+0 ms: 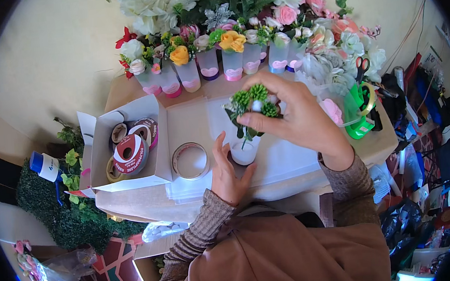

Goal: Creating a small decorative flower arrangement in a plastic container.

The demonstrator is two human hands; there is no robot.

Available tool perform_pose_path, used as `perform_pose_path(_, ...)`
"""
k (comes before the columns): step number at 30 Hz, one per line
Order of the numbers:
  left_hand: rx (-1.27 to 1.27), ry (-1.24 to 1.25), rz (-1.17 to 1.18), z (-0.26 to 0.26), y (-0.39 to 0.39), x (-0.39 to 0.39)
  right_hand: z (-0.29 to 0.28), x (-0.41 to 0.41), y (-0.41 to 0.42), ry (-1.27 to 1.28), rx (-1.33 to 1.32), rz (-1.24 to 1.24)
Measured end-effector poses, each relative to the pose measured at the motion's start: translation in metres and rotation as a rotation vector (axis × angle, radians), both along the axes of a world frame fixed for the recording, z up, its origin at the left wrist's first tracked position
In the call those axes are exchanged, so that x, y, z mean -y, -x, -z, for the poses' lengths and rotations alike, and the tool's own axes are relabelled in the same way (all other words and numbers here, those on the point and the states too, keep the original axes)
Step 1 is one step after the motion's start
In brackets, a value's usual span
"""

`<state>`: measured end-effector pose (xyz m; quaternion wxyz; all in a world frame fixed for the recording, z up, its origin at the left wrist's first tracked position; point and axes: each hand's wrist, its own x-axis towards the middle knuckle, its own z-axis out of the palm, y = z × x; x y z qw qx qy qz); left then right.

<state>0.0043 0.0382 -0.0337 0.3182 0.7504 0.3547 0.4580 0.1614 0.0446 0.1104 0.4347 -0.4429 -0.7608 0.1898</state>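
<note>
My right hand (290, 115) grips a small bunch of artificial greenery (251, 102) with round green heads and a whitish bud. The bunch is above a small translucent white cup (245, 151), and a thin green stem reaches down to the cup's mouth. My left hand (229, 170) is beside the cup on its left, fingers apart and nothing held; whether it touches the cup is hard to tell. A roll of clear tape (189, 161) lies flat to the left of this hand, partly over translucent sheets (290, 167).
At the left stands a white cardboard box (162, 145) with ribbon spools (131, 154). Several translucent cups of artificial flowers (234, 66) line the back. A clear plastic container (347, 111), a green tape dispenser (360, 128) and scissors (362, 68) are at the right.
</note>
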Motion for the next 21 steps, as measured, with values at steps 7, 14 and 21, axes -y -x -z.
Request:
perform_pose_path(7, -0.122, -0.075, -0.07, -0.006, 0.002, 0.016, 0.007, 0.008, -0.004, 0.011, 0.196, -0.099)
perform_pose_path(14, -0.094, 0.075, 0.101, -0.006, 0.007, 0.017, 0.021, 0.012, -0.009, -0.073, 0.225, -0.223)
perform_pose_path(21, 0.037, 0.131, 0.195, 0.009, 0.006, 0.01, 0.022, 0.01, -0.014, -0.023, 0.289, -0.246)
